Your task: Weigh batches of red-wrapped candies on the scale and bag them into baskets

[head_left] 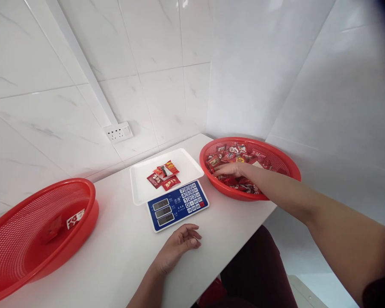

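Note:
My right hand (230, 170) reaches into the red plastic basket (291, 164) on the right, its fingers stretched over the small red candy packets (229, 156) there. The fingertips are partly lost among the packets; no packet shows lifted. On the white table, just in front of the scale, lies my left hand (182, 241), loosely curled with fingers apart and nothing in it. A digital scale (179, 205) with a blue keypad panel has a white tray (137, 184) on top. Several red packets (165, 173) lie in a loose pile on that tray.
Another red basket (86, 201) stands at the left, holding a red packet (51, 229) and a white-and-red one (75, 219). Tiled walls border the white table (122, 252) behind and at the right. A wall socket (118, 131) sits above its back edge.

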The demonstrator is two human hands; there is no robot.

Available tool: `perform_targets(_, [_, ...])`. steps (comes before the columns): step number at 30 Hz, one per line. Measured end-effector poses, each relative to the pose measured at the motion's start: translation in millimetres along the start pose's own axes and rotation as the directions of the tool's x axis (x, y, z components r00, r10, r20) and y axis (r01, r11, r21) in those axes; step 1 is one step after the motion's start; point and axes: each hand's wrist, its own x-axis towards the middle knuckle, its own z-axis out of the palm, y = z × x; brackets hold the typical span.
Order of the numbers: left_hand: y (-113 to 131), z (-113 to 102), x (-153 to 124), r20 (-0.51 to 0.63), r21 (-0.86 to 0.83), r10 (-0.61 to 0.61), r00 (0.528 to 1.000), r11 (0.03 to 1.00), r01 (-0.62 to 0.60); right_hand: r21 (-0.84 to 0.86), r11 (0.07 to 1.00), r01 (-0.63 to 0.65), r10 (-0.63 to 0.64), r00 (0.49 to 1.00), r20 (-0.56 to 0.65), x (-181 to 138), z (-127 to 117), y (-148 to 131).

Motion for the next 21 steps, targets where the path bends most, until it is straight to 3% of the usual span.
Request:
perform_targets(4, [1.0, -0.1, 0.1, -0.002, 0.007, -0.006, 1.0, 1.0, 0.006, 0.018, 0.98, 0.197, -0.197, 0.98, -0.031, 3.8, -5.8, 3.0])
perform_targets(7, [2.2, 0.6, -0.6, -0.003, 0.005, -0.008, 1.0, 1.0, 0.008, -0.041, 0.943, 0.329, -0.328, 0.944, 0.028, 4.0, -6.3, 2.2])
perform_targets(15, [2.7, 1.3, -0.9, -0.008, 0.001, -0.007, 1.0, 1.0, 0.007, 0.016, 0.924, 0.381, -0.379, 0.911, 0.163, -4.7, 1.2, -6.8])
perform_targets(21, [4.0, 2.5, -0.9, -0.004, -0.001, -0.015, 1.0, 1.0, 0.015, 0.151, 0.904, 0.399, -0.417, 0.901, 0.121, -10.7, -10.7, -7.4])
